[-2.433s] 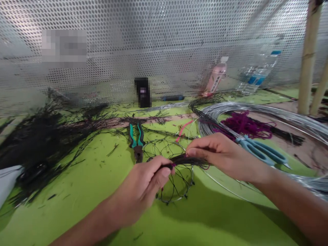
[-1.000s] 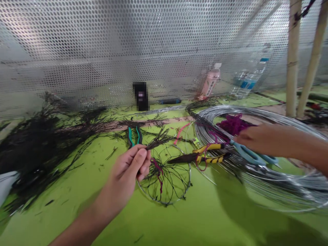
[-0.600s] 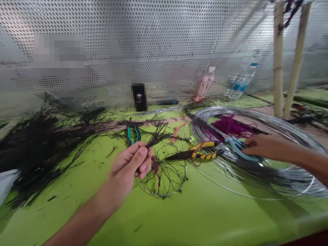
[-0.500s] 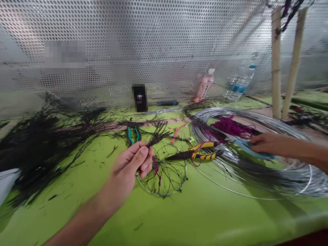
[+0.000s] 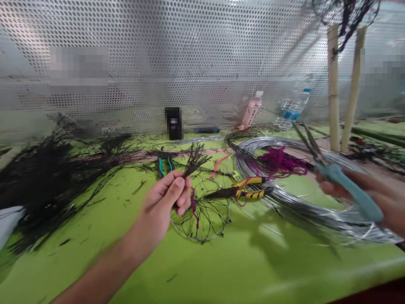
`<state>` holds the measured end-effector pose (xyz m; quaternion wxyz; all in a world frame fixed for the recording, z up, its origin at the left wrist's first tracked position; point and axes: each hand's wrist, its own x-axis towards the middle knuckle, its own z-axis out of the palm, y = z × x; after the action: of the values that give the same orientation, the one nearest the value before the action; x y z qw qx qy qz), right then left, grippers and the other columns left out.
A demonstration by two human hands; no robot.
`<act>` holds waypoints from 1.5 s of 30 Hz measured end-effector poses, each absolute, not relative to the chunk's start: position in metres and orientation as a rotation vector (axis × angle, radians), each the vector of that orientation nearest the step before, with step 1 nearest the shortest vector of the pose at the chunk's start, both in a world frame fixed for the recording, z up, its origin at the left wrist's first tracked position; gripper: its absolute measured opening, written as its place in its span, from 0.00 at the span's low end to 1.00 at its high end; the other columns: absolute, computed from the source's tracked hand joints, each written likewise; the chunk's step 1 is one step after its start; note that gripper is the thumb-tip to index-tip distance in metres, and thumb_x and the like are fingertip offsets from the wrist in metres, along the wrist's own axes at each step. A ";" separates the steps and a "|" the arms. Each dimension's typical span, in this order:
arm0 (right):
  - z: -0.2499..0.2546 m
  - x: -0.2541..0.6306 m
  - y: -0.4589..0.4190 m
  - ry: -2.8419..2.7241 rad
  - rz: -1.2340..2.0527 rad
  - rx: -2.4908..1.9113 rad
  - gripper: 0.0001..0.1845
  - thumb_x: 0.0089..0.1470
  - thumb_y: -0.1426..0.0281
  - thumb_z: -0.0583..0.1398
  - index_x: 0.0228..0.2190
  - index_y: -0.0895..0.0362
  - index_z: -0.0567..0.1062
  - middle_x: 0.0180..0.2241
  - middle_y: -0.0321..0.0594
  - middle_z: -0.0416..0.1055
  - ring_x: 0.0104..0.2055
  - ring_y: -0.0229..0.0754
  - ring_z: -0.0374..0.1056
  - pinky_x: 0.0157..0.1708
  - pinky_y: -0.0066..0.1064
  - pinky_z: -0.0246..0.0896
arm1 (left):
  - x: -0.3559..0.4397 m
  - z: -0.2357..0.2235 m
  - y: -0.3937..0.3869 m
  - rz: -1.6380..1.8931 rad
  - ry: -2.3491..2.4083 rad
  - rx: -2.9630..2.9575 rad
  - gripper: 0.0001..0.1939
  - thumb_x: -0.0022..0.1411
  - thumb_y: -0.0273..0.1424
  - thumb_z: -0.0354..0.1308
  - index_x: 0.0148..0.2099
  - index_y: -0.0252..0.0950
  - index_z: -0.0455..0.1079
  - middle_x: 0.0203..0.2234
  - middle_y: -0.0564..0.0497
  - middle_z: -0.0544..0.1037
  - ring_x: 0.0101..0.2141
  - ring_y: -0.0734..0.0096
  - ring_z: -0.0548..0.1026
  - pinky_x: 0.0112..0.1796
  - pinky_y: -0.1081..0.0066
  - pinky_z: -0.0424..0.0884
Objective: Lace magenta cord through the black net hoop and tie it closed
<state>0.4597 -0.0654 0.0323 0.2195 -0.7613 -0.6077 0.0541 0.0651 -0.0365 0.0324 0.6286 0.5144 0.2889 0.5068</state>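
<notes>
My left hand [image 5: 167,196] is closed on a bundle of black cords [image 5: 196,162], whose loose ends fan out above the thumb. Right beside it lies a wire ring with black netting [image 5: 211,219], and a purple cord [image 5: 195,211] hangs over the mesh. My right hand [image 5: 367,190] grips light-blue scissors [image 5: 343,181], raised above the wire coil with the blades pointing up and a little apart. Yellow-and-black long-nose pliers [image 5: 249,188] rest between the hands. Green-handled pliers [image 5: 166,165] lie behind the left hand, their jaws hidden.
A large coil of silver wire [image 5: 253,156] spreads across the right, with tangled purple cord [image 5: 281,160] on it. Black strands [image 5: 44,185] are heaped at the left. Along the perforated metal panel stand a pink bottle [image 5: 251,110] and a clear bottle [image 5: 292,114]. Bamboo poles [image 5: 333,93] rise at right.
My right hand left the cord bundle, reached to the wire coil and lifted the scissors from it. My left hand kept the bundle, now with its ends pointing up. The view shifted right.
</notes>
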 end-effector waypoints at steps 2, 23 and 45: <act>0.024 0.424 -0.082 -1.618 0.461 -1.958 0.30 0.49 0.47 0.65 0.48 0.51 0.79 0.52 0.53 0.78 0.52 0.62 0.75 0.50 0.45 0.72 | 0.065 0.032 -0.036 1.169 0.649 1.177 0.10 0.71 0.34 0.60 0.39 0.33 0.72 0.24 0.55 0.65 0.24 0.78 0.61 0.26 0.77 0.61; 0.022 0.287 -0.079 -2.023 0.841 -1.477 0.14 0.53 0.57 0.62 0.29 0.52 0.65 0.30 0.40 0.73 0.29 0.45 0.67 0.30 0.35 0.59 | 0.070 0.027 -0.042 1.106 0.855 1.491 0.15 0.74 0.40 0.53 0.36 0.36 0.67 0.22 0.57 0.61 0.23 0.75 0.60 0.25 0.74 0.58; 0.025 0.298 -0.020 -1.630 1.292 -1.374 0.28 0.55 0.48 0.64 0.20 0.55 0.63 0.16 0.33 0.63 0.18 0.36 0.61 0.21 0.30 0.52 | 0.113 0.039 0.049 1.020 1.020 1.679 0.13 0.70 0.37 0.52 0.33 0.37 0.65 0.19 0.60 0.53 0.19 0.76 0.51 0.22 0.72 0.47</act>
<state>0.2984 -0.0200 0.0247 0.3188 -0.5223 -0.6198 0.4914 0.1131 0.0492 0.0395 0.4475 0.6782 0.4123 0.4121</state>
